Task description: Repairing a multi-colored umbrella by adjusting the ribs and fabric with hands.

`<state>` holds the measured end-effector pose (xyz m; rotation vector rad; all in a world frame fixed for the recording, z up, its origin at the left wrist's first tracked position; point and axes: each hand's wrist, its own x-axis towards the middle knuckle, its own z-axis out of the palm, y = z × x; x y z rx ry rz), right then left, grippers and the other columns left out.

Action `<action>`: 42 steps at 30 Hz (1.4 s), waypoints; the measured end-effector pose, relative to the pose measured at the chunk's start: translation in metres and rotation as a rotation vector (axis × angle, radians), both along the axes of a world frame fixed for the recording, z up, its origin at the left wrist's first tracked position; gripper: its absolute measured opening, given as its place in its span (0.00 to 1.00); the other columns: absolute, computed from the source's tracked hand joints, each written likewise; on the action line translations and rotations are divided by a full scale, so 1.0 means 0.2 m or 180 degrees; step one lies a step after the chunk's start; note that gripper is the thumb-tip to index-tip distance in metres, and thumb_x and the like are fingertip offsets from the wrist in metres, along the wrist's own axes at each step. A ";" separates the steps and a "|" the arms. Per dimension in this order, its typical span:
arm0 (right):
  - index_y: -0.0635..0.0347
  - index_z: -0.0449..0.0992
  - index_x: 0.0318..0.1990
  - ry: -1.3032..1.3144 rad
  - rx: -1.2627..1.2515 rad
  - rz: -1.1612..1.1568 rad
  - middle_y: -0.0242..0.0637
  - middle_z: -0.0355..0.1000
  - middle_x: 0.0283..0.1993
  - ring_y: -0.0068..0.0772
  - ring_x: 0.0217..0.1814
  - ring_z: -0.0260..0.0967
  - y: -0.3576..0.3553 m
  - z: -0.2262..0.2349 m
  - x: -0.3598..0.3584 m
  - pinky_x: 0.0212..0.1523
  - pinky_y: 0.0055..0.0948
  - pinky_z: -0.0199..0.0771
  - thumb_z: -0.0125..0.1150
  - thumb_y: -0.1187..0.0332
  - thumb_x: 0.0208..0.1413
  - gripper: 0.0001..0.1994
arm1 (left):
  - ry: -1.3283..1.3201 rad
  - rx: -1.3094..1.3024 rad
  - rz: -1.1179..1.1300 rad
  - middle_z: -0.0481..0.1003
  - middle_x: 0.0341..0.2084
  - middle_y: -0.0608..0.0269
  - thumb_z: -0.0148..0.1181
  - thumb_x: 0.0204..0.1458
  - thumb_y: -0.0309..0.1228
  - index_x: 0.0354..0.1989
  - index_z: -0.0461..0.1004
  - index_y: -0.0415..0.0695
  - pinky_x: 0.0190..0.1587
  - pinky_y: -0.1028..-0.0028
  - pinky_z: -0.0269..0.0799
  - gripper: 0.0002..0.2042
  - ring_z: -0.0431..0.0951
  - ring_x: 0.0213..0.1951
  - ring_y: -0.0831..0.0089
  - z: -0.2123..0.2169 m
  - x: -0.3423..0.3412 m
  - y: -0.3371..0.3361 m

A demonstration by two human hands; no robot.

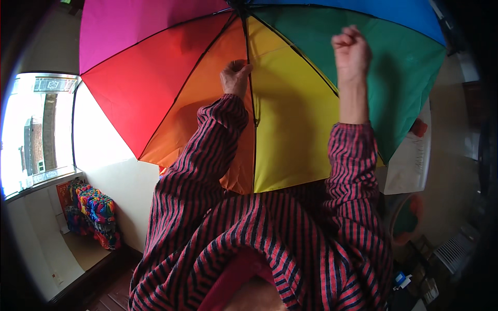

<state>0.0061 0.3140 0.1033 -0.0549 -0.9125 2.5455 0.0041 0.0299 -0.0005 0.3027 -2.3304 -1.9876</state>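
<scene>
A rainbow umbrella (290, 119) is spread open in front of me, its inner side with black ribs facing me. Pink, red, orange, yellow, green and blue panels show. With fingers closed, my left hand (235, 79) pinches the dark umbrella rib (252, 103) at the seam between orange and yellow. My right hand (353, 54) is raised before the green panel, apart from the cloth, its fingers curled together. Whatever they may hold is too small to make out. The ribs meet at a dark hub (239, 4) at the top edge.
To the left is a bright window (39, 129); below it a bundle of multicoloured cloth pieces (96, 210) lies on a ledge. A white board or container (410, 168) stands at the right, with a blurred round green-and-red item (407, 220) below it. Dark floorboards (116, 293) show lower left.
</scene>
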 end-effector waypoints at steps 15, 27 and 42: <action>0.59 0.72 0.25 0.0025 0.6088 -0.0637 0.45 0.70 0.22 0.45 0.25 0.72 -0.73 -0.41 -0.10 0.25 0.39 0.70 0.53 0.72 0.47 0.03 | -0.0400 0.0504 0.0115 0.77 0.25 0.65 0.63 0.43 0.27 0.37 0.79 0.35 0.32 0.78 0.68 0.12 0.73 0.27 0.78 -0.01 0.01 -0.02; 0.59 0.73 0.28 0.0150 0.6616 -0.0167 0.47 0.72 0.25 0.46 0.26 0.74 -0.77 -0.41 -0.09 0.25 0.41 0.72 0.52 0.71 0.50 0.05 | -0.0484 0.0867 0.0024 0.70 0.18 0.73 0.63 0.45 0.24 0.38 0.78 0.37 0.19 0.82 0.55 0.11 0.62 0.17 0.85 0.06 0.02 0.00; 0.63 0.69 0.28 0.1272 0.5836 -0.1443 0.47 0.71 0.22 0.52 0.27 0.71 -0.93 -0.37 -0.12 0.26 0.47 0.69 0.53 0.74 0.48 0.03 | -0.0614 0.1414 0.0313 0.67 0.15 0.66 0.55 0.47 0.23 0.46 0.65 0.39 0.10 0.78 0.54 0.16 0.62 0.10 0.78 -0.03 0.01 -0.04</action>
